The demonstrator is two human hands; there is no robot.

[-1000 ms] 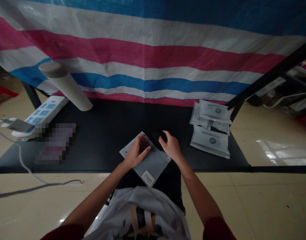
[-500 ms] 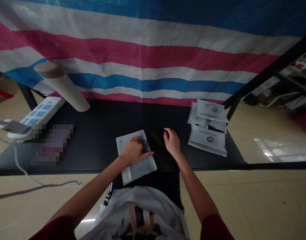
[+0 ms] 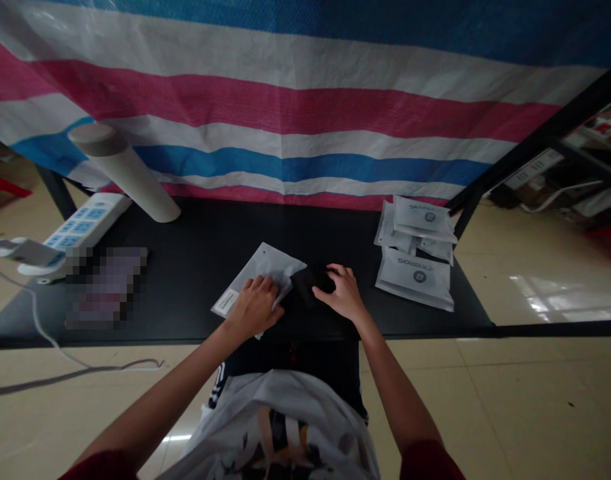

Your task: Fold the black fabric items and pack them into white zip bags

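A frosted plastic bag (image 3: 265, 261) with a small white label lies tilted on the black table in front of me. My left hand (image 3: 256, 307) grips its near edge, fingers curled over the plastic. Beside the bag's right edge is a soft-looking dark black item (image 3: 308, 283); its exact kind is hard to make out against the black tabletop. My right hand (image 3: 341, 291) holds this item between thumb and fingers. The item's left end touches or overlaps the bag's opening side; I cannot tell whether any of it is inside.
Several printed frosted bags (image 3: 415, 277) are piled at the table's right. On the left are a white power strip (image 3: 88, 223) with a plugged-in charger, a pale cylindrical bottle (image 3: 135, 177) and a blurred-out flat object (image 3: 108, 287). A striped tarpaulin (image 3: 295, 107) hangs behind the table (image 3: 210, 230).
The bag has turned and moved left and away from me, with my left hand now at its near edge. My right hand has closed on the black item and brought it against the bag.
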